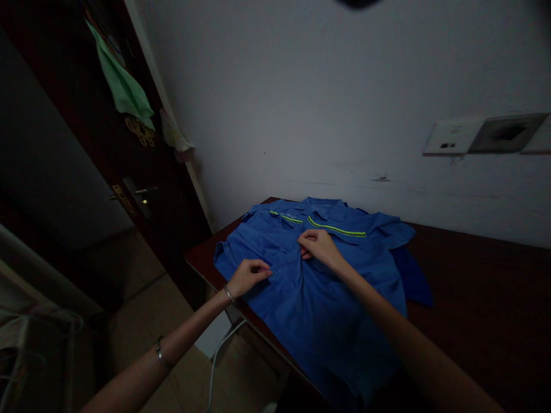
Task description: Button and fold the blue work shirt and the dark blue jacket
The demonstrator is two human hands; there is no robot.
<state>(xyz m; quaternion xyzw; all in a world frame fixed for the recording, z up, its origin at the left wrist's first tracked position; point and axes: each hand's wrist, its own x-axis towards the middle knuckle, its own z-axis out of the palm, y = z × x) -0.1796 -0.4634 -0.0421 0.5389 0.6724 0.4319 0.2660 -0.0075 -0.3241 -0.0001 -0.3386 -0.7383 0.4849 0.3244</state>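
A blue short-sleeved work shirt lies front up, its collar toward the wall and its lower part hanging over the near table edge. Yellow-green strips run across its two chest pockets. My right hand pinches the front edge of the shirt just below the pockets, drawing a fold in the cloth. Over the left front panel, my left hand has thumb and fingertips drawn together at the cloth. How much fabric it grips is hard to see in the dim light.
Dark-blue cloth shows from under the shirt on the dark wooden table. Behind stands a white wall with sockets. At left, a brown door carries a green cloth. A white cable hangs below the table.
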